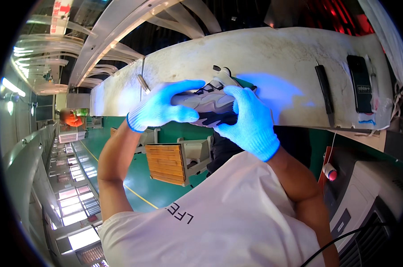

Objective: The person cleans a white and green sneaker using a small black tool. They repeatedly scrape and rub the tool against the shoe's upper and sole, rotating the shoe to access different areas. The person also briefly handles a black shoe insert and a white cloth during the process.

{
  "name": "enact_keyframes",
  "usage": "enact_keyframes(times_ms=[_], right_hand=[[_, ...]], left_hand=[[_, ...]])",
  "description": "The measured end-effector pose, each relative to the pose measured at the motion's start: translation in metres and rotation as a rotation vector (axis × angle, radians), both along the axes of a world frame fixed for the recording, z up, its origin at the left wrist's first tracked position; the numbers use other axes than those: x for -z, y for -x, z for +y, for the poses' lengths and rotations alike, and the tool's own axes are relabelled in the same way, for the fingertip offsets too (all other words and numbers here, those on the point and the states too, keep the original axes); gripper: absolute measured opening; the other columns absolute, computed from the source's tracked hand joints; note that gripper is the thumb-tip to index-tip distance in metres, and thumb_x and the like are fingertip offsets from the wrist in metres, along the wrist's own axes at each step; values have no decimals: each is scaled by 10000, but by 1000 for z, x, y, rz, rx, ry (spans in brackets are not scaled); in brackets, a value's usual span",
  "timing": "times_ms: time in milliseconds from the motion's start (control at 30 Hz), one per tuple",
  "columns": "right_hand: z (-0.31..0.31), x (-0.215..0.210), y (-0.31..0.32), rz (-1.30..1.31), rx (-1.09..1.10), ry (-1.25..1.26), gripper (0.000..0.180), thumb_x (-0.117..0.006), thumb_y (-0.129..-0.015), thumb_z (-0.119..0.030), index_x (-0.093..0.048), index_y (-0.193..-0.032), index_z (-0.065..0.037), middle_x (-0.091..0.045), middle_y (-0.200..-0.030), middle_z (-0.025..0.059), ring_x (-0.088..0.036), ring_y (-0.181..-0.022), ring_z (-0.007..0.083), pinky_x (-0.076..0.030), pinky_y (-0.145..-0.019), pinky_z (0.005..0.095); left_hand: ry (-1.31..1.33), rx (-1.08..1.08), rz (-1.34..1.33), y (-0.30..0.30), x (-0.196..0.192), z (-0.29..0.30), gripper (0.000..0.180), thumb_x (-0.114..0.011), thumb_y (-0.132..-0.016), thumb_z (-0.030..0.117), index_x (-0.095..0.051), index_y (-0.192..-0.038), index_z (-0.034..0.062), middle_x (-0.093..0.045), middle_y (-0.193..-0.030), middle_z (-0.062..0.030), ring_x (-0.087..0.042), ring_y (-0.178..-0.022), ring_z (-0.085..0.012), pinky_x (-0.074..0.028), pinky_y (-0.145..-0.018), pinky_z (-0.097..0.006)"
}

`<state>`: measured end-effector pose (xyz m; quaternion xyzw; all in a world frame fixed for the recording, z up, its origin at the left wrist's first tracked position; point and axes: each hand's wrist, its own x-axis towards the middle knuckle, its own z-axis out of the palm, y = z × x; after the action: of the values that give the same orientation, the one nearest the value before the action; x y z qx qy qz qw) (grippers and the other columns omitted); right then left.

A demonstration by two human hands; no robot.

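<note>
A grey and white sneaker (206, 101) with dark laces and a dark lower side lies sideways between my hands, over the near edge of the pale bench. My left hand (168, 103), in a knit glove lit bright blue, holds the toe end, thumb on the near side and fingers over the top. The gloved right hand (251, 119) grips the other end, its fingers bent round the shoe's side. Behind the right fingers shows a dark green piece (245, 83); whether it belongs to the shoe I cannot tell. My palms hide parts of both ends.
On the bench (272, 53), a black-handled tool (325, 91) and a black phone (360, 84) lie at the right, a small metal tool (143, 83) at the left. A slatted wooden seat (165, 163) stands below left. A machine housing (366, 191) is at lower right.
</note>
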<state>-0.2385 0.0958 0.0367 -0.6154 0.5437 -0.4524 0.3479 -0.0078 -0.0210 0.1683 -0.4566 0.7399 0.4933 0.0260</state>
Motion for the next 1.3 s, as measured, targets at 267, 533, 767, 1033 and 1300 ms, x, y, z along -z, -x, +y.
enact_keyframes(times_ms=[267, 533, 767, 1033, 1300], right_hand=[[-11, -7, -8, 68, -1, 0, 897, -1015, -725, -292, -559, -1475, -110, -653, -1234, 190, -728, -1092, 403, -622, -878, 517], [-10, 0, -19, 108, 15, 34, 945, -1018, -711, -280, -533, -1509, -135, -629, -1261, 188, -703, -1116, 428, -624, -874, 529], [-11, -8, -24, 159, -20, 5, 1026, -1014, -700, -210, -474, -1567, -108, -611, -1309, 213, -662, -1193, 435, -604, -941, 530], [55, -2, 26, -281, 108, -96, 1207, -1096, -641, -213, -465, -1653, -24, -631, -1343, 137, -634, -980, 196, -607, -839, 362], [69, 3, 21, -433, 174, -88, 1224, -1081, -688, -90, -372, -1679, 24, -636, -1430, 171, -684, -1235, 273, -616, -1013, 392]], left_hand=[[123, 279, -528, 54, -5, -6, 967, -912, -773, 675, -680, -1439, 14, -829, -1148, -206, -804, -1046, -376, -611, -945, -433], [174, 161, -556, 58, 24, -1, 929, -911, -748, 650, -708, -1414, 35, -810, -1227, -222, -800, -1086, -372, -620, -975, -420], [216, 50, -537, 54, 34, -5, 712, -829, -913, 602, -759, -1348, 43, -810, -1204, -209, -786, -1066, -359, -611, -965, -430], [-120, 31, 331, 7, -25, 28, 790, -973, -856, 362, -673, -1466, -42, -770, -1355, -156, -716, -1258, -229, -551, -1127, -395], [92, -302, 605, 45, 28, 76, 661, -1021, -772, 265, -741, -1302, -13, -786, -1163, -89, -707, -1070, -131, -590, -989, -345]])
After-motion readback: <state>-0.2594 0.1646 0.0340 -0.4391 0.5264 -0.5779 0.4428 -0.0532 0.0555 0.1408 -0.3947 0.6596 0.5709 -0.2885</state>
